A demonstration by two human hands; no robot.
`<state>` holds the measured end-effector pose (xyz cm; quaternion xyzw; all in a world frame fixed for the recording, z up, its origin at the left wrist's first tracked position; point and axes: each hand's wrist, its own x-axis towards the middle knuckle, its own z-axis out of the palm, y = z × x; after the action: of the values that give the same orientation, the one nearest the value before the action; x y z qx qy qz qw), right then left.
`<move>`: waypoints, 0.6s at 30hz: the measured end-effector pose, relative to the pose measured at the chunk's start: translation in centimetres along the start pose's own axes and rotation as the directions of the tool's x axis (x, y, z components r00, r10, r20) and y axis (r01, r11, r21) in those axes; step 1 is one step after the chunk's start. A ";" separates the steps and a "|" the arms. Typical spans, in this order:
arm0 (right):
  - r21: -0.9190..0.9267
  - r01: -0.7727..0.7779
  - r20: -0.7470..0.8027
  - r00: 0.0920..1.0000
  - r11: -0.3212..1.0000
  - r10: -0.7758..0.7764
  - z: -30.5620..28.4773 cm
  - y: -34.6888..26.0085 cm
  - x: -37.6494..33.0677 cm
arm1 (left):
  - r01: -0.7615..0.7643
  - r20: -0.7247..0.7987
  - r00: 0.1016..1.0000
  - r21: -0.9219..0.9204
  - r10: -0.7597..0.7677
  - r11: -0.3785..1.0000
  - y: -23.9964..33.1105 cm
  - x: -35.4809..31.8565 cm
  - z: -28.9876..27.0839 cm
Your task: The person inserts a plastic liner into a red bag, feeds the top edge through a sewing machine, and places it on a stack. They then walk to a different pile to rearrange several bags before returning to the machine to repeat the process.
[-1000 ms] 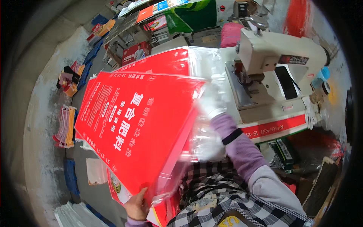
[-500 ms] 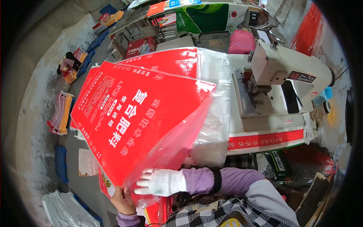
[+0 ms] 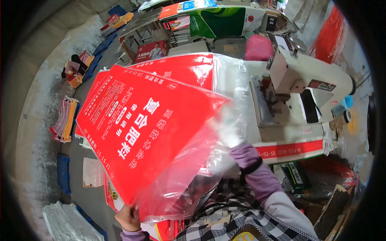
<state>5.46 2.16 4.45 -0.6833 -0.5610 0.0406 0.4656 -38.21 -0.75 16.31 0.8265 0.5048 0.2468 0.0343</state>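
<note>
Left hand: the bare left hand (image 3: 128,218) pinches the near lower corner of the red printed sack (image 3: 136,136), fingers closed on its edge.
Right hand: the right hand (image 3: 230,138), sleeved in purple, is pushed inside the clear plastic liner (image 3: 189,180); the film hides its fingers, so its grip cannot be told.
Sack: held up and tilted in front of the person, its near edge at the left hand, its far edge over the bench (image 3: 289,148).
Liner: it spills out of the sack's right side, loose and wrinkled, hanging just above the checked shirt.
More sacks: a second red sack (image 3: 189,68) lies flat on the bench beneath the held one.
Sewing machine: a white industrial sewing machine (image 3: 309,80) stands on the bench's right part, just beside the liner's far edge.
Floor: grey floor (image 3: 40,100) opens to the left, with bundles of sacks (image 3: 64,118) along the wall.
</note>
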 end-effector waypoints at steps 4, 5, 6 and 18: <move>0.083 -0.059 -0.552 0.828 0.995 0.095 -3.7 -0.1 -0.1 | -0.092 0.168 0.981 -0.049 0.099 0.995 1.7 0.7 0.5; 0.075 -0.054 -0.557 0.826 0.996 0.087 -4.3 -0.3 -0.3 | -0.179 0.172 0.967 -0.062 0.187 0.982 1.7 1.0 0.6; 0.038 -0.117 -0.620 0.776 0.992 0.115 -5.0 -0.9 -0.9 | -0.179 0.172 0.967 -0.068 0.189 0.981 1.6 1.3 0.7; 0.228 -0.341 0.002 0.937 0.912 0.350 -4.2 6.8 1.3 | 0.055 0.160 0.986 -0.043 -0.047 0.998 -0.3 0.2 1.3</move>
<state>13.29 1.14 2.74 -0.7152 -0.4140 0.1722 0.5362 -37.83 -0.19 15.11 0.8293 0.5155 0.1909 0.1003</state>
